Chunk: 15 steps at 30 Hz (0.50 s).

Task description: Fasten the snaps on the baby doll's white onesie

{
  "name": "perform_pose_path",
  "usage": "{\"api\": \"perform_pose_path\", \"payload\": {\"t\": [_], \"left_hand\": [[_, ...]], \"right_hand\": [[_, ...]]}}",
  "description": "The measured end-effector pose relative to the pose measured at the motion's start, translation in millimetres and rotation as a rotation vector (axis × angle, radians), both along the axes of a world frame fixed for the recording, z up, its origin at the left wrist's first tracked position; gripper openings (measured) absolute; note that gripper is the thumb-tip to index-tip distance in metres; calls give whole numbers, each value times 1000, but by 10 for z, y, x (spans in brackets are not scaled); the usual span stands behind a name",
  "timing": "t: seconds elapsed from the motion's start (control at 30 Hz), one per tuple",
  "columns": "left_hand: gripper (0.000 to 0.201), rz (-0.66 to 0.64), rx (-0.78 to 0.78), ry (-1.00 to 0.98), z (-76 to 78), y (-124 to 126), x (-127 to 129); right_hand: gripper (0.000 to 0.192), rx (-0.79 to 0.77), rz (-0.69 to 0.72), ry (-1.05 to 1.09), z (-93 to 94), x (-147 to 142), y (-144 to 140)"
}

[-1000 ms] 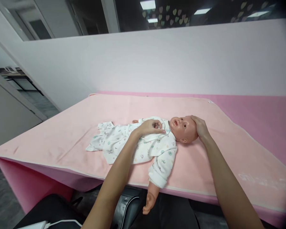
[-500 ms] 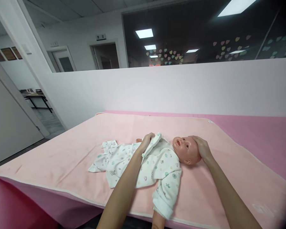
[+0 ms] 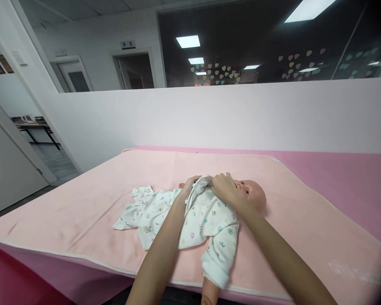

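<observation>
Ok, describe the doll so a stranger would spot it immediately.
Find the pale pink blanket spread before the white wall. On it, with the left hand and right hand at its chest, lies the doll. Its bald head and white outfit with small prints set it apart from the pink around it.

A table draped in smooth bright-pink covering (image 3: 352,178) carries a pale peach-pink cloth blanket with white edging (image 3: 95,190). On it lies a hard-plastic baby doll in white printed clothes (image 3: 209,222), head toward three o'clock, trouser legs toward nine, one arm over the edge at six.
</observation>
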<state>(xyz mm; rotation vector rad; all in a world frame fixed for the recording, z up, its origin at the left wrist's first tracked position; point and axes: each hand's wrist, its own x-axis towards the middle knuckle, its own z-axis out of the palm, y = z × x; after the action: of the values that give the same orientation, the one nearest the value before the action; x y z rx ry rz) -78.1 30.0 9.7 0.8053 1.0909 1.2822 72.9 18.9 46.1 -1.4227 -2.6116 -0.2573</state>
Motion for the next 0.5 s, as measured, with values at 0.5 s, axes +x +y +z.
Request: {"api": "perform_pose_path", "payload": {"t": [0.5], "left_hand": [[34,-443,190,380,89,-187,199]], "right_hand": [[22,66,86,623,778,705,-206]]}}
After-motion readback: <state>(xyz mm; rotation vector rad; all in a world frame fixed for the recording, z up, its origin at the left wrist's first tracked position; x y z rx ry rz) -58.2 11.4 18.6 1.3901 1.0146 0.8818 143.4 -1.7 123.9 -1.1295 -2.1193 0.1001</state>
